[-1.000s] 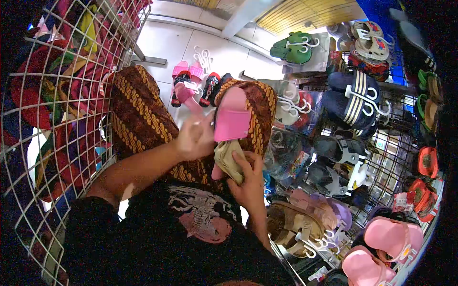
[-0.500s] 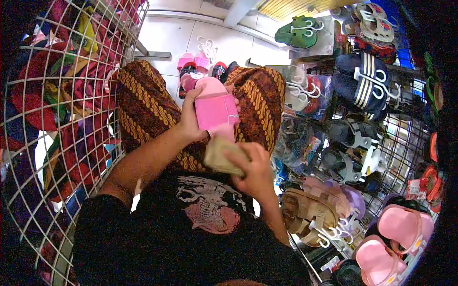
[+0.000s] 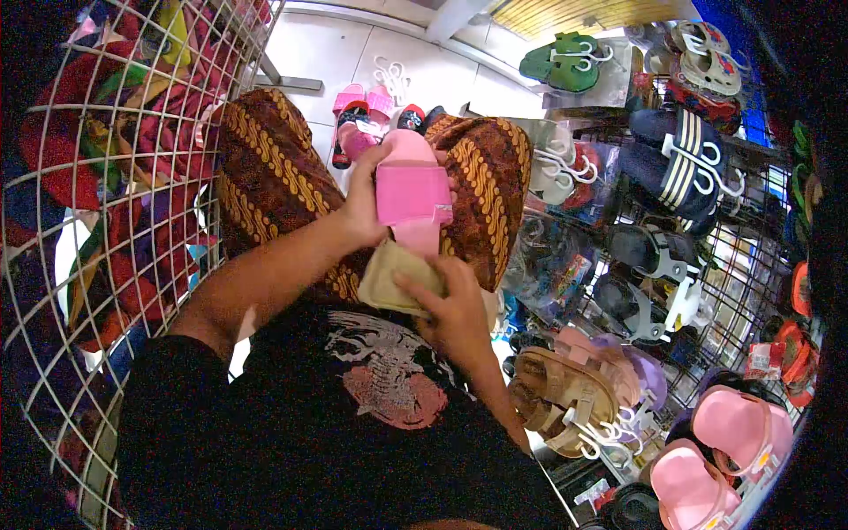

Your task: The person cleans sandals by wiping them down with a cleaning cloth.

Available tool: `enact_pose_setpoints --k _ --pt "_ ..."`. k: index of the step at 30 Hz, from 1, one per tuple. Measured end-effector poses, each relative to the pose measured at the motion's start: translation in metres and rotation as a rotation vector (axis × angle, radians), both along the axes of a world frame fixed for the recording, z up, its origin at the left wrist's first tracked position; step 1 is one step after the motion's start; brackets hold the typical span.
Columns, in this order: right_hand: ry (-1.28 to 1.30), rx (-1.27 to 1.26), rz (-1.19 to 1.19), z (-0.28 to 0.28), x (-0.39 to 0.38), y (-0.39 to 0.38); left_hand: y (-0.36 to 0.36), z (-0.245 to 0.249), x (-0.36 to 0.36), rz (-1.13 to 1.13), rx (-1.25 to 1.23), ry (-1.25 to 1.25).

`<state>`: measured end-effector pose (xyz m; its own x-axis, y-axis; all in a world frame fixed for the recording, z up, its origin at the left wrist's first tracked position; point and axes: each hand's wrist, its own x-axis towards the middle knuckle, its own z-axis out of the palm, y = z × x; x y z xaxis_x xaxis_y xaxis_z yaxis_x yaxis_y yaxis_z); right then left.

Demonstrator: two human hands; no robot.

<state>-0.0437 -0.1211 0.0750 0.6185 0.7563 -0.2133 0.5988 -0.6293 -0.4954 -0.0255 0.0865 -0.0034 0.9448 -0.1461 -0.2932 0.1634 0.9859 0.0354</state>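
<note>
I sit with a brown and gold patterned cloth (image 3: pixel 265 168) over my legs. My left hand (image 3: pixel 364 205) grips a pink slide sandal (image 3: pixel 412 193) by its side and holds it up in front of me. Just below it, my right hand (image 3: pixel 454 309) holds a folded beige cloth (image 3: pixel 389 276) against the sandal's lower end, fingers spread over the cloth. Both hands are close together above my lap.
A white wire rack (image 3: pixel 115 203) full of colourful cloth stands at my left. At my right, a wire display (image 3: pixel 707 265) carries hung sandals: green (image 3: pixel 565 64), navy striped (image 3: pixel 676 163), tan (image 3: pixel 561 397), pink (image 3: pixel 733 433). More pink sandals (image 3: pixel 358 119) lie on the white floor ahead.
My left hand has closed around the pink sandal and turned it upright. My right hand has shifted the beige cloth from beside the sandal to under its lower end.
</note>
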Motion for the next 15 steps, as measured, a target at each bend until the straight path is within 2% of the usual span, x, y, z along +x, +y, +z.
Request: enact_pose_setpoints --k 2,3,7,11,13,15 --pt "0.001 0.019 0.156 0.011 0.008 -0.015 -0.004 -0.007 -0.002 0.004 -0.127 -0.004" --pt "-0.013 -0.052 0.113 0.017 0.012 -0.017 -0.002 -0.003 -0.002 0.032 -0.19 0.056" --pt "-0.176 -0.1 -0.021 0.014 0.012 0.002 -0.002 -0.008 -0.001 -0.017 -0.173 0.057" --pt "0.031 -0.029 0.146 0.024 0.012 -0.011 -0.002 -0.013 -0.002 -0.023 -0.089 0.063" --pt "-0.016 -0.08 0.032 0.018 0.017 -0.023 -0.001 -0.008 -0.002 -0.001 -0.088 0.021" --pt "-0.11 -0.096 -0.054 0.012 0.018 -0.022 0.0 -0.005 0.0 0.002 -0.102 0.094"
